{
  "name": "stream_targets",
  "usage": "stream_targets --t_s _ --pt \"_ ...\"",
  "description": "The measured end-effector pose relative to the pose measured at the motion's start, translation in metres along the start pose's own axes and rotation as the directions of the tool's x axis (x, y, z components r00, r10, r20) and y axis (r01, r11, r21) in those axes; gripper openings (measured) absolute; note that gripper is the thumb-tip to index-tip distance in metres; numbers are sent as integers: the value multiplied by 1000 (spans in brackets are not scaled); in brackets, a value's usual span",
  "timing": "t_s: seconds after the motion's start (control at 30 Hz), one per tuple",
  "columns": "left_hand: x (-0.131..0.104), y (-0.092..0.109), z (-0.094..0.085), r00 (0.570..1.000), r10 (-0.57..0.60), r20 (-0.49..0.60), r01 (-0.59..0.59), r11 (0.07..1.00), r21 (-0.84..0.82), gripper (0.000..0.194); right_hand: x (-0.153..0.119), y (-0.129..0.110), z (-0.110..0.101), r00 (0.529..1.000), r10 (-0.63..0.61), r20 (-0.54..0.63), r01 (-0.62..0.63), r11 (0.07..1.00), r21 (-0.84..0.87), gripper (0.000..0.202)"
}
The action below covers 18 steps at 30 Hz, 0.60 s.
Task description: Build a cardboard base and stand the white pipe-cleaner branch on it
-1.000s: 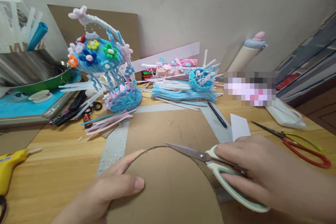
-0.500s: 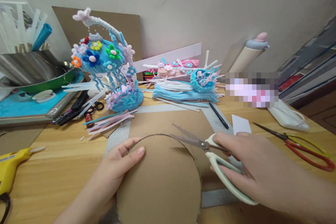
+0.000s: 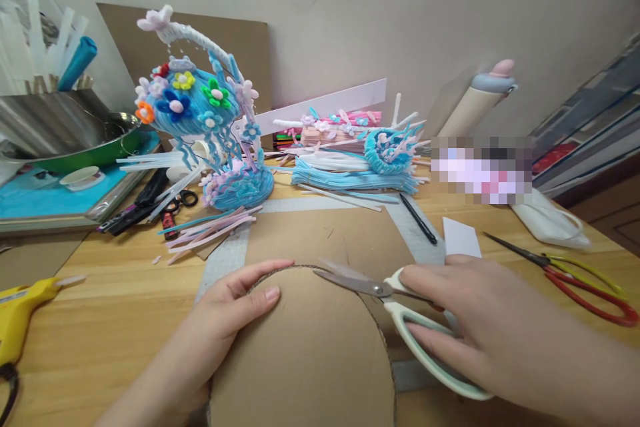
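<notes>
A round piece of cardboard (image 3: 305, 353) with a rough cut edge is in front of me, its lower part beyond the bottom of the view. My left hand (image 3: 235, 313) grips its upper left edge, thumb on top and fingers underneath. In my right hand (image 3: 465, 313) is a pair of scissors (image 3: 380, 289) with pale green and white handles. Their blades are slightly parted at the disc's upper right edge, one blade lying over the cardboard. Beneath the disc lies a larger cardboard sheet (image 3: 300, 230) on a grey cutting mat (image 3: 225, 267).
A yellow glue gun (image 3: 25, 313) lies at left. Behind stands a blue pipe-cleaner lamp-like craft (image 3: 200, 113) with flowers. Bundles of pipe cleaners (image 3: 350, 177) and a black pen (image 3: 419, 219) lie farther back. Red-and-yellow-handled scissors (image 3: 575, 277) rest at right.
The scissors have moved slightly left and down onto the disc's edge, and their blades have come closer together. The disc has shifted a little lower and nearer me with my left hand.
</notes>
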State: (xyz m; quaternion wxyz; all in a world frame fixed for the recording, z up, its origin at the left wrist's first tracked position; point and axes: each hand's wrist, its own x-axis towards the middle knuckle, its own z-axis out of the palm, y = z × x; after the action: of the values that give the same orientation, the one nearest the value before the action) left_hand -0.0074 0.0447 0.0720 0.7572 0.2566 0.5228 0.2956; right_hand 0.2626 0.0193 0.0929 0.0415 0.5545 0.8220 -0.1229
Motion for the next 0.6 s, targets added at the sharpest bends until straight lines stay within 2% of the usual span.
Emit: stream_targets --t_s 0.6 --pt "2 0 -5 999 -9 38 9 1000 14 59 -2 0 1 998 -65 -24 65 998 -12 13"
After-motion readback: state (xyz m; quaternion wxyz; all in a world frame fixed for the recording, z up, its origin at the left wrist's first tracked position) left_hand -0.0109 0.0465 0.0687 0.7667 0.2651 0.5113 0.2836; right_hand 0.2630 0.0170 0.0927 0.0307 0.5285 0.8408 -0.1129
